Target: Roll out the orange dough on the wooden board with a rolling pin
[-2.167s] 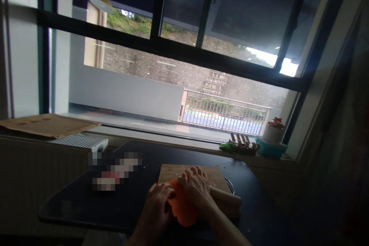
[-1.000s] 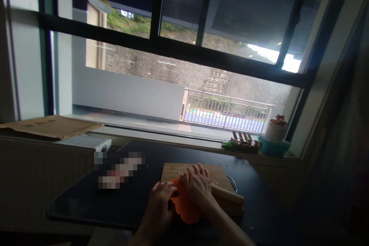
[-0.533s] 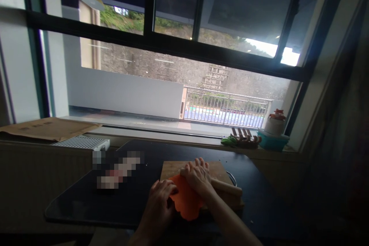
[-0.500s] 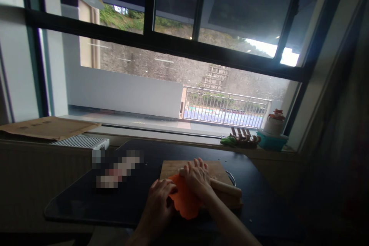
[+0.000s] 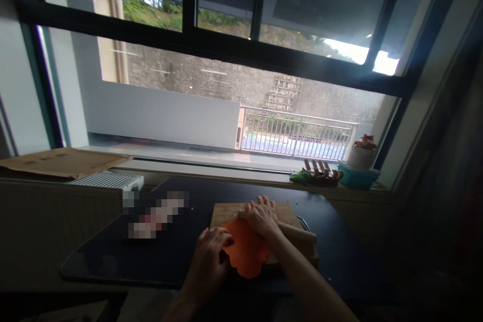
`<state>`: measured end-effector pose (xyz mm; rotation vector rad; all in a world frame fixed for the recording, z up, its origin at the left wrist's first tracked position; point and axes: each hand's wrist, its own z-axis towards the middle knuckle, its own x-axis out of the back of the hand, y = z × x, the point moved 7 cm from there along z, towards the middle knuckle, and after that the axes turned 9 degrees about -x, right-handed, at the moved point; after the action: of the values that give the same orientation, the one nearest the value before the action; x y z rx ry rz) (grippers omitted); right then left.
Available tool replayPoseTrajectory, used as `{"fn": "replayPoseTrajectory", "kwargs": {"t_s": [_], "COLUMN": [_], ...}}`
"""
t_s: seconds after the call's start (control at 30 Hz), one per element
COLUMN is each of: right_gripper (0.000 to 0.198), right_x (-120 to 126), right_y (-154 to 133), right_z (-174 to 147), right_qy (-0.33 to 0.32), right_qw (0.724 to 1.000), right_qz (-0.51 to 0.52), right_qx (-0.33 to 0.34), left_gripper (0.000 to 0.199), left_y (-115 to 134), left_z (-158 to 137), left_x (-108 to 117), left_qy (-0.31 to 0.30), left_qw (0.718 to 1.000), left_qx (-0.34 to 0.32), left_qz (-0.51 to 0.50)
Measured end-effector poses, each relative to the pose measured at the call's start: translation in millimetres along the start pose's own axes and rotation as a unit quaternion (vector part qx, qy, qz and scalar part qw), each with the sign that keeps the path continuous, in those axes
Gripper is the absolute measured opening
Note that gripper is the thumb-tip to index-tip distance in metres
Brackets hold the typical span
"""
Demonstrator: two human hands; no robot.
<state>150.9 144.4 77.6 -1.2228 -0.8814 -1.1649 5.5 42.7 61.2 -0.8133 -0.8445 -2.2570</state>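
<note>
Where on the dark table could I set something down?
Left: dark tabletop between the pixelated patch and left hand. Right: tabletop beyond the metal handle of the cutting board, bar specks. Crowded: the board itself, with orange sheet, rolling pin and right hand over it.

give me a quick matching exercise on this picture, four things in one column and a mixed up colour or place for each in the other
Column one
1. wavy-edged sheet
2. right hand
3. wooden board
4. box near the window

Column two
A. beneath the rolling pin
B. teal
C. orange
D. laid over the rolling pin

Pairs: 1-C, 2-D, 3-A, 4-B
</note>
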Motion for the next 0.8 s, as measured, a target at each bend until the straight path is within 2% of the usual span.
{"fn": "replayPoseTrajectory", "kwargs": {"t_s": [0.2,0.3,0.43,0.53,0.63,0.7,0.8], "right_gripper": [0.052,0.05,0.045,0.043,0.041,0.041,0.046], "right_x": [-3.2,0.7,7.5,14.6,12.6,5.6,3.3], "right_y": [-8.2,-4.5,8.5,21.0,23.9,20.0,18.1], "right_z": [-41.2,-24.3,24.9,47.4,43.1,33.1,25.5], "right_qy": [0.036,0.02,-0.015,0.036,0.089,0.077,0.047], "right_qw": [0.998,0.999,1.0,0.999,0.996,0.996,0.998], "right_qz": [0.02,0.003,-0.011,-0.006,-0.006,-0.007,-0.002], "right_qx": [0.05,0.037,0.011,-0.01,0.011,0.04,0.029], "left_gripper": [0.033,0.032,0.038,0.051,0.055,0.053,0.051], "left_y": [2.7,2.1,-7.3,-13.0,-10.7,-8.3,-7.5], "left_z": [1.4,1.9,-2.2,-9.6,-14.7,-12.6,-2.5], "left_x": [3.1,1.6,-4.8,-4.8,-4.6,-3.2,0.6], "left_qy": [0.008,0.003,0.009,0.047,0.041,0.016,0.0], "left_qw": [1.0,1.0,0.999,0.988,0.977,0.981,0.994], "left_qx": [0.002,0.0,-0.016,-0.054,-0.077,-0.061,-0.032], "left_qz": [-0.004,0.001,0.043,0.137,0.194,0.185,0.108]}}
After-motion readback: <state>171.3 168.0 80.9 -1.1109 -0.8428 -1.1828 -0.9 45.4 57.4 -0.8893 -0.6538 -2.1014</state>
